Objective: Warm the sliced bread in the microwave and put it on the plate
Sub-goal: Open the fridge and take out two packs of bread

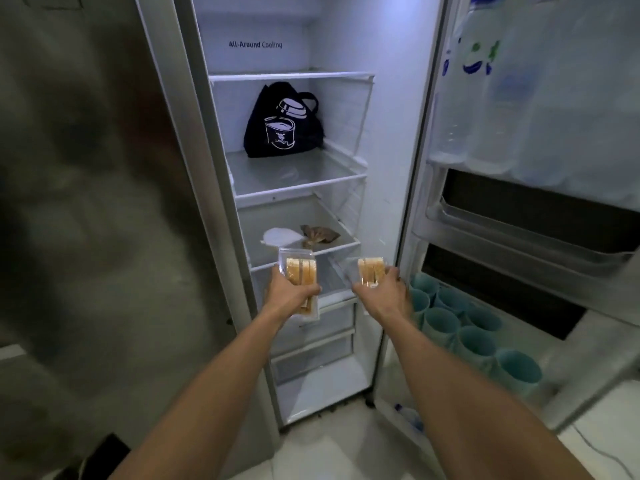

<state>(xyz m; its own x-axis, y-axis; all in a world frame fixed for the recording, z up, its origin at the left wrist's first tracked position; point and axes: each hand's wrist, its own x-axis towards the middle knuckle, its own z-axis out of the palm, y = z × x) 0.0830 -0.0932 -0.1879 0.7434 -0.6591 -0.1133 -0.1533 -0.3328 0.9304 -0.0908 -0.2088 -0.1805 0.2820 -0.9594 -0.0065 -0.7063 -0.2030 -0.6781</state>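
Observation:
I stand in front of an open fridge [298,188]. My left hand [289,294] grips a clear plastic pack of sliced bread [300,271], held upright in front of the lower shelves. My right hand [388,294] grips a second clear pack of sliced bread [370,270], level with the first and a little to its right. Both packs are outside the shelves, in the air. No microwave or plate is in view.
A black tote bag [282,123] sits on a middle shelf. Below it lie a white lidded container [278,235] and a brown wrapper [318,233]. The open door [526,216] on the right holds water bottles [485,98] and several teal cups [464,327]. The closed steel door [90,188] stands left.

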